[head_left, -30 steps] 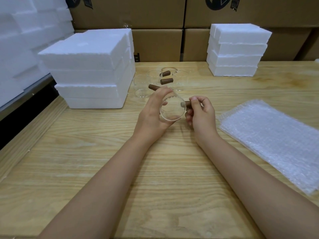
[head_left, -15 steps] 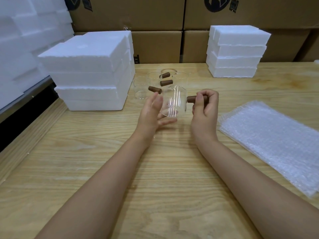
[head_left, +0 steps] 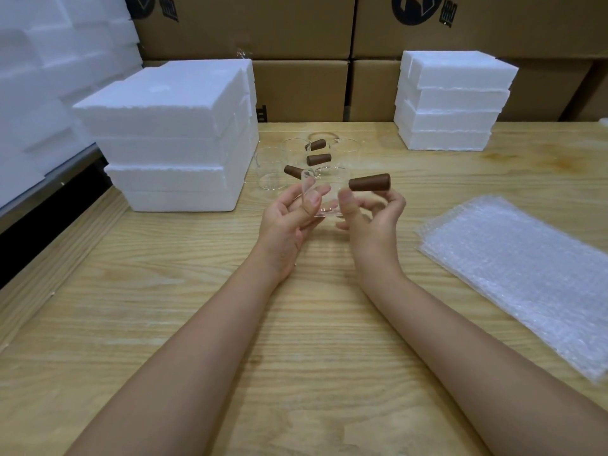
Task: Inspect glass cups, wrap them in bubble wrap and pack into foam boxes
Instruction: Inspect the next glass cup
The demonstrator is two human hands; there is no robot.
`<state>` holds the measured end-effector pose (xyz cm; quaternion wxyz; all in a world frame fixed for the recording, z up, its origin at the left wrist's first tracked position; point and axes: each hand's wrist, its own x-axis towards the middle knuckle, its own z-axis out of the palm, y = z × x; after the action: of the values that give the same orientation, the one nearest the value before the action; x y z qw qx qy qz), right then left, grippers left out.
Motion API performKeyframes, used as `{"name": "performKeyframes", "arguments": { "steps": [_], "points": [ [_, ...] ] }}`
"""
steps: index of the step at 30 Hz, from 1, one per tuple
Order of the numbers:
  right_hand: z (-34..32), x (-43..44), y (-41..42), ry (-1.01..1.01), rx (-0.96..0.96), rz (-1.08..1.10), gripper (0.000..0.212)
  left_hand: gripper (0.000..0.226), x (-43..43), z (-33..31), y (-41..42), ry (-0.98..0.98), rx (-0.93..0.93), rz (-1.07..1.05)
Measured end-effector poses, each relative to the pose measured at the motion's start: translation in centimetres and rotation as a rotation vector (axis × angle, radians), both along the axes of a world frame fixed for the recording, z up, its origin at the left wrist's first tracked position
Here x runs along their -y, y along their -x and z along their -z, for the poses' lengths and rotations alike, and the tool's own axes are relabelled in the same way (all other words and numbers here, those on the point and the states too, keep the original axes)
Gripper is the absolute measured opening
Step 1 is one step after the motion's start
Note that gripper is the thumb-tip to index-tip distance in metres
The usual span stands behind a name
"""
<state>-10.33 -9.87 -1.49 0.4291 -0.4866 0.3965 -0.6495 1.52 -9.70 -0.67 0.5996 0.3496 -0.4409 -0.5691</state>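
A clear glass cup (head_left: 329, 192) with a brown wooden handle (head_left: 369, 182) is held upright above the table, between both hands. My left hand (head_left: 289, 218) touches its left wall with thumb and fingertips. My right hand (head_left: 371, 218) grips its right side just under the handle, which points right. Several more glass cups (head_left: 273, 172) with brown handles stand behind it on the table. A stack of bubble wrap sheets (head_left: 523, 271) lies flat to the right. Foam boxes (head_left: 171, 133) are stacked at the left, and a smaller foam stack (head_left: 454, 100) at the back right.
The wooden table (head_left: 197, 291) has a raised edge strip along its left side. Cardboard cartons (head_left: 296, 54) line the back wall. More white foam blocks (head_left: 39, 77) are piled at the far left beyond the table edge.
The cup went from lying tilted with its mouth towards me to standing upright. My right hand let go of the handle and now holds the cup's side; my left hand is back on the glass.
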Motion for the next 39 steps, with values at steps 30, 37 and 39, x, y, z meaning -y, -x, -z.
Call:
{"name": "performKeyframes", "arguments": {
  "steps": [30, 37, 39],
  "points": [
    [-0.5, -0.3, -0.5, -0.241, 0.358, -0.188, 0.066, 0.057, 0.8, 0.9, 0.0, 0.053, 0.056, -0.155],
    [-0.2, -0.2, -0.6, -0.157, 0.384, -0.197, 0.032, 0.059, 0.7, 1.0, 0.5, 0.102, 0.121, -0.124],
    [-0.2, -0.1, -0.5, -0.150, 0.413, -0.209, 0.025, 0.063, 0.7, 0.9, 0.5, 0.109, 0.116, -0.135]
  ]
}}
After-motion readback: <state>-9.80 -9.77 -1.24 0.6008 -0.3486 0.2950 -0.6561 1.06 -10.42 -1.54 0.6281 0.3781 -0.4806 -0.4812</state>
